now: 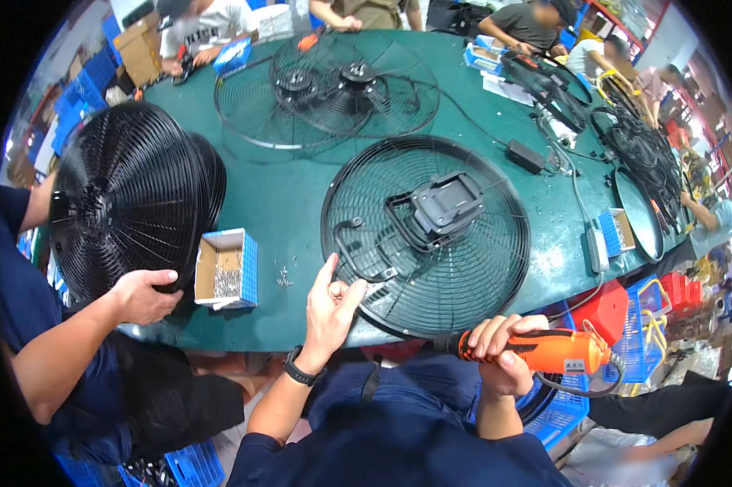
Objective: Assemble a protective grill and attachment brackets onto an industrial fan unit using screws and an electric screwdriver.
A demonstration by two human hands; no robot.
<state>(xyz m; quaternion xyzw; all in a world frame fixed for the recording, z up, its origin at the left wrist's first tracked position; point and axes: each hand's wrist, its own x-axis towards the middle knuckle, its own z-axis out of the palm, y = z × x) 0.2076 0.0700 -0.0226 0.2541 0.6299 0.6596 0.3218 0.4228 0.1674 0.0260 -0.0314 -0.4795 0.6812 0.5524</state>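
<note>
A round black fan guard (488, 284) lies on the green table in front of me. A black battery-mount-like housing (447, 207) with a looped bracket sits on its middle, and a curved black handle (351, 252) lies left of that. My left hand (331, 312), with a black watch on the wrist, is at the guard's near-left rim below the handle. Its index finger and thumb are stretched apart, and nothing shows between them. My right hand (500, 349) is wrapped round an orange electric screwdriver (557, 351), held level at the near edge, its black tip pointing left.
Left, a co-worker's hand (147, 294) touches upright black fan guards (122, 203). A box of screws (248, 264) and loose screws (284, 277) lie nearby. More wire guards (325, 105) lie at the back. A cable, power adapter (526, 157) and power strip (596, 247) are on the right.
</note>
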